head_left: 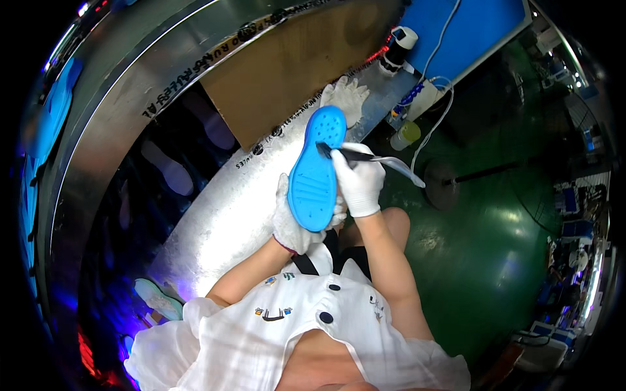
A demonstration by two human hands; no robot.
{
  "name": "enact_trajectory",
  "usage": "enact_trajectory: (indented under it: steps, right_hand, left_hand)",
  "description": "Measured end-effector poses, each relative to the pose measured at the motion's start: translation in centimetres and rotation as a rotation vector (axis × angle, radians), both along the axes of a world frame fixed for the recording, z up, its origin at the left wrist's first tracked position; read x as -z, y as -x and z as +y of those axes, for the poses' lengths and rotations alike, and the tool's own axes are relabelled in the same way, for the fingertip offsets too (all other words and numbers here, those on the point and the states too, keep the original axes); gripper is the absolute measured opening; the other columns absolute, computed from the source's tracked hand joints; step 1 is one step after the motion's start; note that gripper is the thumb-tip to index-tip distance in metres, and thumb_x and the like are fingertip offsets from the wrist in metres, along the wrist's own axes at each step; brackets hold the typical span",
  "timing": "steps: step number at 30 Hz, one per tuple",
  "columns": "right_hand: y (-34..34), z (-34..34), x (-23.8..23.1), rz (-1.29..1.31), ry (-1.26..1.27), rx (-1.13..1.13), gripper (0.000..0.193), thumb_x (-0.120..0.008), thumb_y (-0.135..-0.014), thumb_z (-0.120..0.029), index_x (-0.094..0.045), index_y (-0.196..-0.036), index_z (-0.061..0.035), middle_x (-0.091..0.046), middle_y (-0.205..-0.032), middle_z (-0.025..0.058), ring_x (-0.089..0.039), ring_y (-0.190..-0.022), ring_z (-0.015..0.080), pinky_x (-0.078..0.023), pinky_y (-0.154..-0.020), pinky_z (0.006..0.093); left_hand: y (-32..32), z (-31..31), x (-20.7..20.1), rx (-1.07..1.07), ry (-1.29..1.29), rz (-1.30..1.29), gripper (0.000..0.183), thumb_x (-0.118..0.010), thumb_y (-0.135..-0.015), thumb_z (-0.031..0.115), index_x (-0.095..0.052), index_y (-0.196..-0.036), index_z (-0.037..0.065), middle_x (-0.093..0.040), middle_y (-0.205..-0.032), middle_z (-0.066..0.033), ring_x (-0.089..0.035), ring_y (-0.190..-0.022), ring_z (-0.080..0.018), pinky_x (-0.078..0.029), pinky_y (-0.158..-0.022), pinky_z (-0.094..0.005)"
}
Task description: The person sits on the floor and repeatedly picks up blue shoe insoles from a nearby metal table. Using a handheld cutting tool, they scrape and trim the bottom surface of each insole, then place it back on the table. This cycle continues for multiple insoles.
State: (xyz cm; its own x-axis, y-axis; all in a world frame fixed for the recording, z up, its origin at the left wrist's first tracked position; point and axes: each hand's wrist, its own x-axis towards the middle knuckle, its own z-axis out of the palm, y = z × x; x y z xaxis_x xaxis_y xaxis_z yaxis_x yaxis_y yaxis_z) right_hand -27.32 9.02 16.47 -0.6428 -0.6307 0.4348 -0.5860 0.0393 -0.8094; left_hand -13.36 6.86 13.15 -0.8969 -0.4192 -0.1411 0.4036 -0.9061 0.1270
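Note:
A bright blue shoe sole (316, 173) stands on end in front of me, its grooved underside facing up. My left hand (291, 225), in a white glove, grips it from below at the heel end. My right hand (358, 182), also gloved, holds a brush (372, 158) with a dark head and pale handle, the bristles touching the sole's right edge near the toe. A spare white glove (345, 98) lies on the metal ledge just beyond the sole.
A shiny metal ledge (228, 208) runs along a dark conveyor tunnel (156, 176) with several soles inside. Brown cardboard (287, 65) covers the top. A small yellow-green bottle (405, 135), white cables and a blue panel (476, 32) sit at right above a green floor (495, 260).

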Motion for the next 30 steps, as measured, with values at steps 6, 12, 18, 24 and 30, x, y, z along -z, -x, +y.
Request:
enact_trajectory:
  steps: [6,12,18,24,30]
  right_hand:
    - [-4.2,5.9,-6.4,0.463,-0.231,-0.383,0.021,-0.080,-0.072,-0.012,-0.070,-0.090,-0.0107,-0.064,-0.086,0.0068,-0.062,-0.078,0.0271,-0.049,-0.069,0.0383]
    - [-2.5,2.9,-6.6,0.635,0.140,-0.196,0.025,-0.076,-0.078,-0.014,-0.067,-0.101,-0.0085,-0.065,-0.084,0.0070,-0.060,-0.072,0.0271,-0.047,-0.067,0.0393]
    - [-2.7,4.4,-7.5,-0.016,0.117,-0.204,0.017,-0.075,-0.077,-0.004,-0.070,-0.092,-0.0085,-0.066,-0.082,0.0080,-0.061,-0.067,0.0260,-0.050,-0.065,0.0343]
    - [-4.8,5.8,-7.9,0.326,0.105,-0.527,0.014,-0.074,-0.079,-0.010,-0.068,-0.091,-0.0095,-0.066,-0.081,0.0025,-0.061,-0.068,0.0243,-0.048,-0.065,0.0360]
    - [-4.5,5.6,-5.4,0.335,0.231,-0.418,0.016,-0.075,-0.076,-0.005,-0.068,-0.090,-0.0082,-0.061,-0.074,0.0080,-0.059,-0.062,0.0250,-0.049,-0.058,0.0348]
  left_hand:
    - [0.2,-1.8,-1.1,-0.206,0.116,-0.089,0.084,-0.031,-0.091,0.076,-0.048,-0.135,0.007,-0.063,-0.118,-0.0171,-0.066,-0.097,-0.0336,-0.056,-0.087,-0.0499]
    - [-1.2,1.5,-2.2,-0.077,-0.153,0.047,0.088,-0.034,-0.089,0.076,-0.041,-0.143,0.006,-0.053,-0.134,-0.0197,-0.058,-0.116,-0.0343,-0.052,-0.097,-0.0475]
    - [-0.9,1.1,-0.8,-0.155,0.042,0.094,0.096,-0.034,-0.085,0.082,-0.037,-0.145,0.007,-0.050,-0.136,-0.0213,-0.056,-0.120,-0.0344,-0.048,-0.102,-0.0475]
    - [-0.3,0.3,0.9,-0.147,-0.076,0.280,0.105,-0.036,-0.081,0.086,-0.036,-0.144,0.002,-0.052,-0.134,-0.0232,-0.057,-0.118,-0.0360,-0.047,-0.103,-0.0482]
    - [-0.4,0.6,-0.2,-0.064,0.040,0.268,0.096,-0.037,-0.084,0.082,-0.045,-0.136,0.001,-0.059,-0.120,-0.0225,-0.062,-0.103,-0.0322,-0.053,-0.091,-0.0433]
